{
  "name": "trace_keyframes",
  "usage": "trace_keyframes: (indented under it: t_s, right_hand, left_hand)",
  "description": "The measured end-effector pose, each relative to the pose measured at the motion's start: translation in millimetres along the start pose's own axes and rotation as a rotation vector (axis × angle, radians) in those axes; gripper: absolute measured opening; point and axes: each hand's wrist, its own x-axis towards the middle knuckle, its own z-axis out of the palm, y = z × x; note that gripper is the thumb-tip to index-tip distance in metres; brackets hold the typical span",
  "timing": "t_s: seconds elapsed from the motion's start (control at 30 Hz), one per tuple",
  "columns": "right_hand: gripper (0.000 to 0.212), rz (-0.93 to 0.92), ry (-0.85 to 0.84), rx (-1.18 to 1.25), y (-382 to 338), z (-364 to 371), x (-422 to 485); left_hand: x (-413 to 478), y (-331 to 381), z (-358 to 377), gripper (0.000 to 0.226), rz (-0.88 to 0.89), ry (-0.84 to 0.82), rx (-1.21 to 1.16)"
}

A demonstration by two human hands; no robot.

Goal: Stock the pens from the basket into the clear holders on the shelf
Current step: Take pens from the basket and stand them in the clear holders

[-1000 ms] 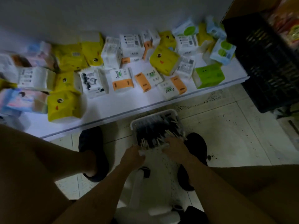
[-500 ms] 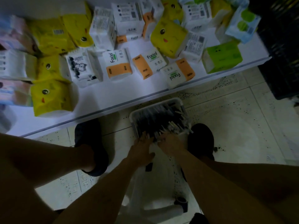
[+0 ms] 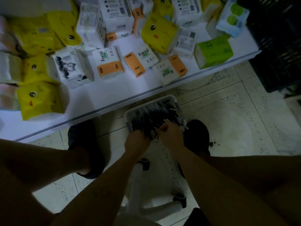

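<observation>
The fingers of both hands are curled down into the near end of a heap of pens (image 3: 151, 116). The left hand (image 3: 137, 141) is bunched knuckles-up around a clump of them. The right hand (image 3: 171, 136) is beside it, almost touching, and is closed on a few more, though the light is dim and I can only say it seems to grip rather than just press. The pens are dark-bodied with pale ends, lying roughly parallel in a white basket (image 3: 164, 99). The two hands hide the basket's near rim.

The basket sits on the speckled tile floor (image 3: 228, 119), between a dark left shoe (image 3: 83, 141) and a dark right shoe (image 3: 197, 134), with its far rim just beside the front edge of a low white shelf (image 3: 101, 97). Tissue packs (image 3: 109, 64) are strewn across the shelf. Several are marked "Facial" with orange bands, others are yellow with cartoon faces, and a green pack (image 3: 213, 52) lies toward the right end. A black crate (image 3: 280, 51) stands against that end. Below the forearms, partly covered by them, is a white stool base (image 3: 138, 181) with a dark caster (image 3: 181, 199).
</observation>
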Motion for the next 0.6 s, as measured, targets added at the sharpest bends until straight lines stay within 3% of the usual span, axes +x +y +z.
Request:
trace_keyframes:
  t_s: [0.1,0.23,0.33,0.43,0.47,0.6]
  right_hand:
    - [0.031,0.035,-0.022,0.028,-2.5,-0.2,5.0]
    - [0.032,0.081,-0.21,-0.128,-2.9,2.2,8.8]
    - [0.04,0.139,-0.222,-0.145,-8.8,0.5,4.8]
    - [0.054,0.018,-0.255,-0.233,-18.9,-8.0,-1.6]
    - [0.051,0.1,-0.276,-0.248,-19.6,-13.4,-4.6]
    - [0.029,0.117,-0.168,-0.194,-19.2,-32.1,-7.7]
  left_hand:
    - [-0.3,-1.9,-9.0,0.019,-0.089,0.021,-0.222]
    - [-3.6,1.3,-17.1,0.017,-0.113,0.025,-0.413]
    - [-6.0,6.2,-25.7,0.01,-0.136,-0.075,-0.432]
    - [-16.4,10.7,-35.8,0.009,-0.21,-0.211,-0.507]
    - [-21.4,11.3,-37.5,0.01,-0.221,-0.234,-0.55]
    - [-35.6,8.7,-41.1,0.007,-0.256,-0.211,-0.562]
